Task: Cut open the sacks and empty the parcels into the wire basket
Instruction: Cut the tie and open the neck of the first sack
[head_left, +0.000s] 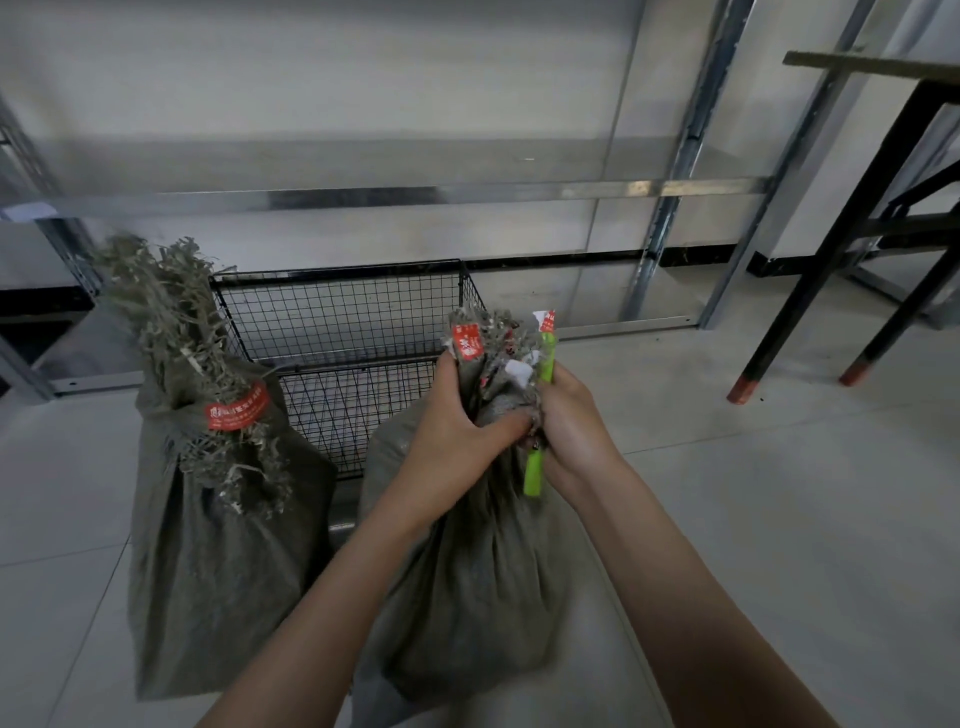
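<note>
Two grey-green woven sacks stand on the floor in front of a black wire basket (343, 312). The left sack (218, 545) is tied at its frayed neck with a red tape seal (238, 407). My left hand (457, 421) grips the bunched neck of the right sack (467, 582) just below its red seal (466, 341). My right hand (569, 421) presses against the same neck from the right and holds a bright green cutter (535, 470), whose ends show above and below the fist. No blade is visible. The basket holds no parcels that I can see.
Metal shelving (395, 195) runs along the wall behind the basket. A black-legged table (810, 291) with red feet stands at the right. Grey tiled floor (779, 519) stretches out to the right of the sacks.
</note>
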